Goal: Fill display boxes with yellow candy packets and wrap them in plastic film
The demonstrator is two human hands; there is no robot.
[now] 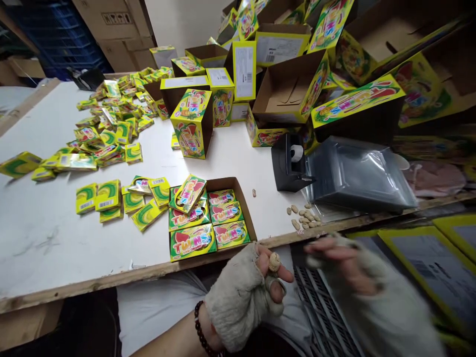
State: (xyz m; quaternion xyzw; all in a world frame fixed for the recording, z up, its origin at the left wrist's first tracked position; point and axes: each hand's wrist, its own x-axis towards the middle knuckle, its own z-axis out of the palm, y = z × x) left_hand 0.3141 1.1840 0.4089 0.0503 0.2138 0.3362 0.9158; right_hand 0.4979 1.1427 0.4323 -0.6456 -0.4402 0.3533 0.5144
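Observation:
My left hand (260, 277), in a fingerless off-white knit glove, is shut on an unshelled peanut (274, 262) just past the wooden table edge (148, 273). My right hand (342, 258), blurred by motion and also gloved, hovers over the edge, its fingers apart, close to a small pile of peanuts (303, 216). In front of my left hand stands an open cardboard tray (238, 210) packed with yellow-green TWINS packets (193, 242). Loose packets of the same kind (107, 196) lie to its left.
A black tape dispenser (290, 161) stands beside a stack of clear plastic bags (357, 173). Upright TWINS display boxes (191, 124) and many open cartons crowd the far side of the white table (48, 213). A dark slatted object (320, 312) sits below the edge.

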